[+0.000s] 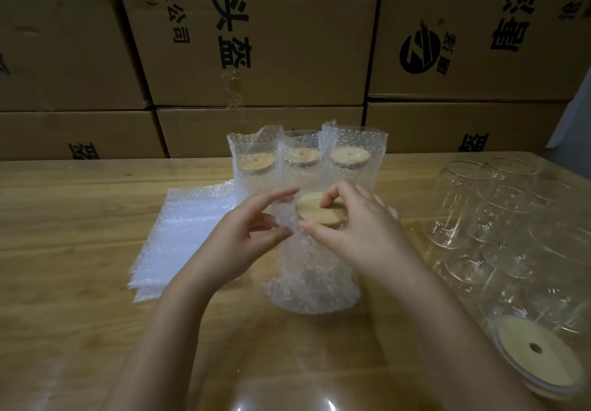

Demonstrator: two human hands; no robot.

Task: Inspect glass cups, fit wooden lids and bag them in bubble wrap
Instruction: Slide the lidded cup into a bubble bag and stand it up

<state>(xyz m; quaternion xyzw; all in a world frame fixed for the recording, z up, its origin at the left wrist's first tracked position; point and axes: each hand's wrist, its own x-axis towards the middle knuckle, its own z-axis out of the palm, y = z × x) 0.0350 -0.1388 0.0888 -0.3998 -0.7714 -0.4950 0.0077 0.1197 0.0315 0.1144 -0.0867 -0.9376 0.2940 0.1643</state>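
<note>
A spare lid [537, 351] with a centre hole is seen nearest, low and to the right of the right hand, on the worktop [80, 212].

The left hand [243, 241] is pinching the open edge of the bubble bag [313, 276] on its left side, between thumb and fingers. The right hand [358, 228] is pinching the wooden lid [316, 211], thumb at the near rim and forefinger at the far rim. The cup is held in the bag directly between the hands, standing on the worktop; its glass is mostly hidden by the wrap. Its long axis is judged to run upright, mouth and lid at the top, level with the fingertips. The lid is under the right hand; only the bag is touched by the left. Seating the cup fully in the bag is judged to be the step in hand, the bag being drawn up past the lid.

A stack of flat bags [188, 228] lies just left of the left hand. Bare glass cups [479, 212] are grouped right of the right hand. Beyond the hands three bagged cups [300, 161] stand in a row, lids on. Cardboard boxes [256, 43] are stacked behind.
</note>
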